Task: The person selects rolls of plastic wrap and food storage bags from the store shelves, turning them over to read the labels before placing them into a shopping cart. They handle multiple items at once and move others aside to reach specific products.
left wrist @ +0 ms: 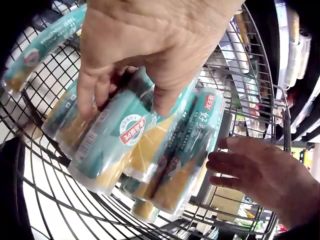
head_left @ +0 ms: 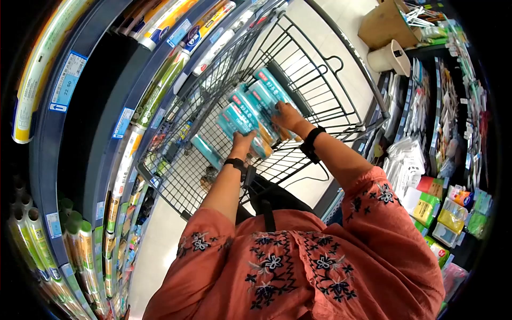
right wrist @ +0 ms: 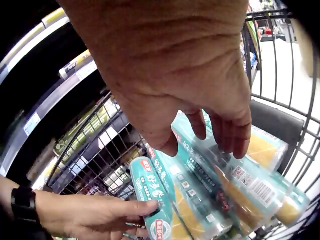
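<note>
Several teal-and-yellow film rolls in clear wrap lie side by side in a wire shopping cart [head_left: 380, 98]. My left hand [head_left: 244, 143] grips one film roll [left wrist: 111, 142] at the left of the bunch, thumb on one side and fingers on the other. At the bunch's right side, my right hand [head_left: 288, 117] has its fingers relaxed and spread, fingertips right at another film roll [right wrist: 250, 187]. A separate film roll [head_left: 207, 152] lies on the cart's wire floor, left of the bunch.
Shelves with long wrapped rolls [head_left: 160, 88] and blue price tags stand close along the cart's left. To the right are racks of hanging packets [head_left: 416, 114], with a cardboard box [head_left: 386, 24] and a beige bin [head_left: 385, 58] farther off.
</note>
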Motion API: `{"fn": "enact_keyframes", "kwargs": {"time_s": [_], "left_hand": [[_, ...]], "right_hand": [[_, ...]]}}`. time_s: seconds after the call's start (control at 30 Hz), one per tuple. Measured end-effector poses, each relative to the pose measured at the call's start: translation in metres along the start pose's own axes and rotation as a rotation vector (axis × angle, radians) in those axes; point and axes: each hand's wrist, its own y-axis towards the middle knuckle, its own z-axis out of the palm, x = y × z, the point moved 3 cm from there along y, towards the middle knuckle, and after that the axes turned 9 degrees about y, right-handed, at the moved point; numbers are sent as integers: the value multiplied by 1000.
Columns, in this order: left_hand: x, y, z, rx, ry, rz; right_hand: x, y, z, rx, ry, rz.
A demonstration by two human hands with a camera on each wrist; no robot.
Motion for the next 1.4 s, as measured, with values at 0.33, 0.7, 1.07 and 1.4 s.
{"fn": "enact_keyframes", "kwargs": {"time_s": [0.33,0.7,1.07,1.4], "left_hand": [[24,42,8,-278,174,9],[1,-6,-41,-201,107,81],[-26,-172,-217,-408,-18,465],[-66,-283,-472,-1582,1235,457]], "right_hand": [[11,-1,-2,-2,-1,32],[27,8,16,25,59,-124],[124,-23,56,335,280,-144],[234,-71,96,421,376,-271]]}}
